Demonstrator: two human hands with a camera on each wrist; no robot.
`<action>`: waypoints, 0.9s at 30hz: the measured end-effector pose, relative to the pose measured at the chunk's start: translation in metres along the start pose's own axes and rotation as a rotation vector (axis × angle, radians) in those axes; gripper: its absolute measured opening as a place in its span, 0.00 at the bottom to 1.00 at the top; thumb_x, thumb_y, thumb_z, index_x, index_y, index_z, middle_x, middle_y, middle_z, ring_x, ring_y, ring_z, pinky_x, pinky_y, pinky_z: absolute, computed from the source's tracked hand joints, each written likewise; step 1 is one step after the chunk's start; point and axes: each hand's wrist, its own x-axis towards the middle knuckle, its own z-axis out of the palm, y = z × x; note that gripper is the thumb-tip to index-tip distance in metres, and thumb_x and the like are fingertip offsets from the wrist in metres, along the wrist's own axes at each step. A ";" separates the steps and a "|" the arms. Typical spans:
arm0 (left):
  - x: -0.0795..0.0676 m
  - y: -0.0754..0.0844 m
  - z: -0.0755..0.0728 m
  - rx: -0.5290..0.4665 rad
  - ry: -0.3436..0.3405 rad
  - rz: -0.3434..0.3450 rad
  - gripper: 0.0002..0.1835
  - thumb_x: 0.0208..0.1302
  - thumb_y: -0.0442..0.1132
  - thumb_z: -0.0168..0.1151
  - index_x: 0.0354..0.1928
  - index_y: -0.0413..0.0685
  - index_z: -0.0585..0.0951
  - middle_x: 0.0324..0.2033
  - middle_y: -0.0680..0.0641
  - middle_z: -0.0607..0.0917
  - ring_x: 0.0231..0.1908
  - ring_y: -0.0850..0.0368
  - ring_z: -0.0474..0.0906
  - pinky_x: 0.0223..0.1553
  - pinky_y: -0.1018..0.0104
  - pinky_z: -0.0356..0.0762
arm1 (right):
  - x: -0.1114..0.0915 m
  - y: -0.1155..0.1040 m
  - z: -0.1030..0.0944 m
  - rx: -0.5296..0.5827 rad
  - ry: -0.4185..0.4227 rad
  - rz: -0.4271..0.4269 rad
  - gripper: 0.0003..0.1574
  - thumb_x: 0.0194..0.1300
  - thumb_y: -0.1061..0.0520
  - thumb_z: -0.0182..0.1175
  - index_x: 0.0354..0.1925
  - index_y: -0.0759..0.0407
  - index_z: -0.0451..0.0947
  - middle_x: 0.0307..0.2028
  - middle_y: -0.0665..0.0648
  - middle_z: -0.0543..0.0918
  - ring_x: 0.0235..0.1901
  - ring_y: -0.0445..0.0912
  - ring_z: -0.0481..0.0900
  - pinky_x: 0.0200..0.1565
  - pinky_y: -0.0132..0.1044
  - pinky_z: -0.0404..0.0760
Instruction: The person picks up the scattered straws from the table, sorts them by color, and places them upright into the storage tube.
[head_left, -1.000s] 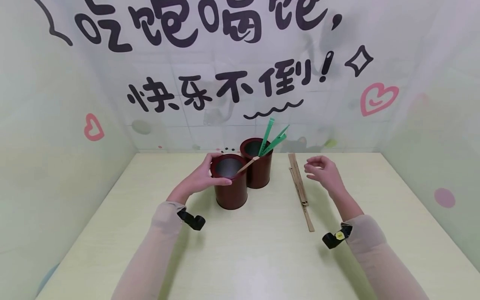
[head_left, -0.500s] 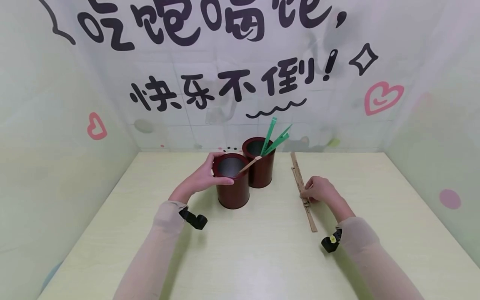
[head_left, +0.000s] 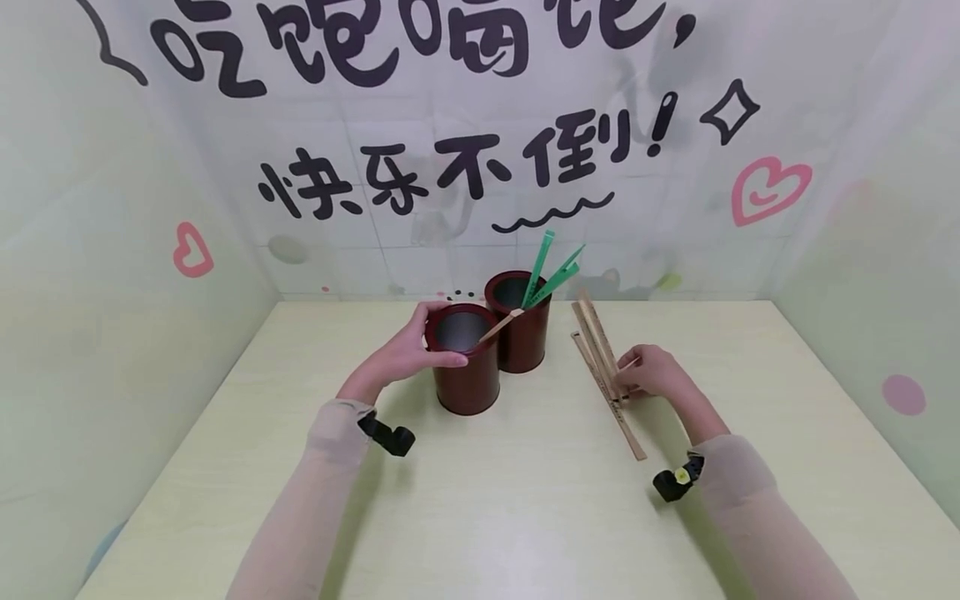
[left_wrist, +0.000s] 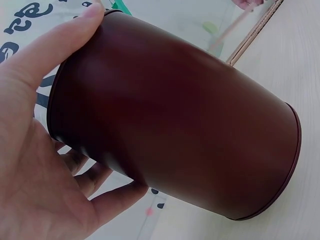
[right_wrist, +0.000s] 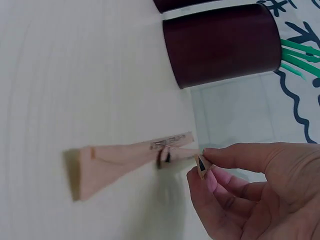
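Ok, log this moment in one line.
left hand: grips near cup at rim; right hand: pinches at least one brown strip; near cup: brown stick inside; far cup: green strips inside; table: another brown strip

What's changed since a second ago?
The right hand, empty beside the loose brown strips then, has moved in and pinched some, lifting and spreading them from another strip. Unchanged: left hand gripping the front cup, rear cup with green strips.
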 end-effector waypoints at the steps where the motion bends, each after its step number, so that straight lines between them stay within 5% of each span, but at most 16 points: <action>1: 0.000 0.000 0.000 -0.004 0.001 0.001 0.48 0.58 0.41 0.73 0.73 0.48 0.52 0.79 0.46 0.47 0.70 0.43 0.59 0.67 0.41 0.68 | -0.001 0.000 -0.003 0.025 0.000 -0.007 0.21 0.64 0.61 0.61 0.51 0.74 0.70 0.35 0.58 0.80 0.29 0.40 0.81 0.36 0.37 0.87; 14: -0.001 0.001 -0.001 -0.011 0.003 0.008 0.48 0.58 0.40 0.73 0.73 0.47 0.52 0.79 0.46 0.46 0.72 0.43 0.57 0.70 0.41 0.64 | -0.028 -0.018 -0.028 0.327 0.067 -0.172 0.23 0.71 0.62 0.57 0.57 0.74 0.63 0.32 0.42 0.80 0.33 0.32 0.83 0.41 0.32 0.87; 21: -0.002 0.003 -0.002 -0.010 0.005 -0.019 0.49 0.58 0.41 0.73 0.73 0.49 0.52 0.71 0.42 0.62 0.67 0.44 0.62 0.67 0.43 0.68 | -0.043 -0.047 -0.028 0.351 0.131 -0.287 0.19 0.70 0.62 0.59 0.52 0.71 0.65 0.32 0.39 0.81 0.33 0.32 0.84 0.40 0.29 0.86; 27: -0.003 0.002 0.000 -0.007 0.005 -0.021 0.48 0.58 0.42 0.73 0.73 0.48 0.52 0.70 0.41 0.64 0.68 0.44 0.62 0.67 0.43 0.67 | -0.050 -0.076 -0.018 0.356 0.145 -0.387 0.18 0.68 0.62 0.62 0.49 0.69 0.67 0.34 0.45 0.82 0.34 0.35 0.86 0.40 0.32 0.87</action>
